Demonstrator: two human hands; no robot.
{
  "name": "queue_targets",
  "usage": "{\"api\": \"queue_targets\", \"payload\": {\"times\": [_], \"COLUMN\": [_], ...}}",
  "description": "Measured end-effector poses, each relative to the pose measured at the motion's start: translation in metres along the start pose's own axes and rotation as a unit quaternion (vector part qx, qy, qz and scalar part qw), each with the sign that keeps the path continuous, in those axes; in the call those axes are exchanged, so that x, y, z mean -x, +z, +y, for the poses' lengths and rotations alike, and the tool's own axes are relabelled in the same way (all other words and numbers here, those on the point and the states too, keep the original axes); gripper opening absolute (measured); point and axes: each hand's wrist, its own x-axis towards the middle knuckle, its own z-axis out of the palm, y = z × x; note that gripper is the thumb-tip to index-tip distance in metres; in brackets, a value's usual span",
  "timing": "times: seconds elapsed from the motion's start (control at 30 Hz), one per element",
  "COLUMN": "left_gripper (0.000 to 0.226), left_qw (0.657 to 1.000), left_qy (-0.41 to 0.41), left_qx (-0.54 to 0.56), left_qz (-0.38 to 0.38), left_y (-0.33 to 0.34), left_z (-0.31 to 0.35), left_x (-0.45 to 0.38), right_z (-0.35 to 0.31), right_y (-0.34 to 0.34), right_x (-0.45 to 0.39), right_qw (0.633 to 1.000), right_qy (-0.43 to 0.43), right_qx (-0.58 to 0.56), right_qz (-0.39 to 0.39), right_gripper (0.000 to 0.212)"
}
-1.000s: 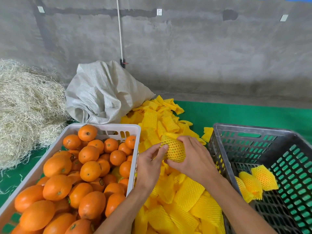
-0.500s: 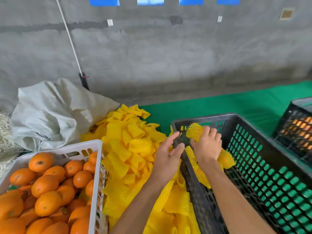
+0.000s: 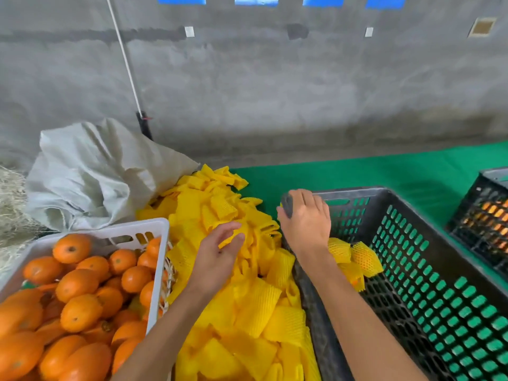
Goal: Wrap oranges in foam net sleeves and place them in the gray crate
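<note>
A crumpled pale sack (image 3: 93,174) lay against the concrete wall (image 3: 275,86), straw (image 3: 11,215) beside it. A green mat (image 3: 371,174) covered the floor. A black crate (image 3: 483,218) stood at right.

A single head-worn view looks forward and down, close over the gray crate (image 3: 354,192), toward a concrete wall (image 3: 275,86).

Two bare forearms, left grip (image 3: 220,250) and right grip (image 3: 306,215) ungloved, without sleeves or jewellery.

You have even, soft daylight, moderately bright, with faint shadows only; slight motion blur throughout, wide-angle bending at the edges, no glare noted
</note>
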Motion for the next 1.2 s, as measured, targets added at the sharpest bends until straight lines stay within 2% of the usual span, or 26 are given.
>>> {"api": "queue_targets", "payload": {"times": [0.07, 0.13, 0.2, 0.3, 0.37, 0.43, 0.53, 0.63, 0.73, 0.83, 0.9, 1.0, 1.07, 1.2], "left_gripper": [0.020, 0.022, 0.024, 0.030, 0.033, 0.037, 0.049, 0.055, 0.053, 0.050, 0.047, 0.042, 0.040, 0.040], "left_qw": [0.998, 0.993, 0.981, 0.957, 0.942, 0.930, 0.894, 0.858, 0.826, 0.771, 0.747, 0.737, 0.734, 0.781], "left_qy": [0.016, 0.033, 0.040, 0.024, 0.010, -0.030, -0.145, -0.206, -0.256, -0.296, -0.302, -0.290, -0.280, -0.290], "left_qx": [-0.040, -0.088, -0.162, -0.254, -0.305, -0.348, -0.422, -0.469, -0.497, -0.553, -0.586, -0.610, -0.619, -0.552], "left_qz": [0.035, 0.071, 0.100, 0.139, 0.139, 0.112, 0.034, -0.050, -0.073, -0.108, -0.088, -0.016, 0.007, 0.046], "left_y": [-0.027, -0.055, -0.084, -0.119, -0.134, -0.146, -0.157, -0.152, -0.150, -0.147, -0.143, -0.141, -0.138, -0.134], "left_z": [-0.001, -0.005, -0.013, -0.033, -0.050, -0.068, -0.092, -0.103, -0.106, -0.103, -0.102, -0.102, -0.102, -0.096], "left_x": [-0.001, 0.000, 0.003, 0.011, 0.015, 0.014, 0.005, -0.004, -0.014, -0.019, -0.019, -0.017, -0.018, -0.023], "right_z": [-0.032, -0.058, -0.070, -0.068, -0.059, -0.056, -0.062, -0.064, -0.062, -0.060, -0.057, -0.048, -0.047, -0.056], "right_y": [0.003, 0.015, 0.030, 0.046, 0.053, 0.057, 0.064, 0.070, 0.071, 0.070, 0.069, 0.070, 0.068, 0.062], "right_x": [0.010, 0.028, 0.045, 0.061, 0.067, 0.068, 0.067, 0.069, 0.070, 0.068, 0.066, 0.063, 0.060, 0.053], "right_qw": [0.996, 0.984, 0.958, 0.894, 0.863, 0.849, 0.848, 0.850, 0.843, 0.844, 0.854, 0.859, 0.866, 0.906], "right_qy": [-0.086, -0.146, -0.150, -0.119, -0.128, -0.140, -0.165, -0.167, -0.176, -0.165, -0.160, -0.157, -0.154, -0.116], "right_qx": [0.003, 0.023, 0.062, 0.107, 0.115, 0.090, 0.047, 0.003, -0.024, -0.056, -0.078, -0.107, -0.124, -0.219], "right_qz": [0.003, -0.099, -0.238, -0.419, -0.476, -0.502, -0.502, -0.499, -0.508, -0.506, -0.489, -0.476, -0.459, -0.341], "right_gripper": [0.047, 0.053, 0.057, 0.056, 0.056, 0.056, 0.049, 0.047, 0.046, 0.040, 0.038, 0.035, 0.031, 0.023]}}
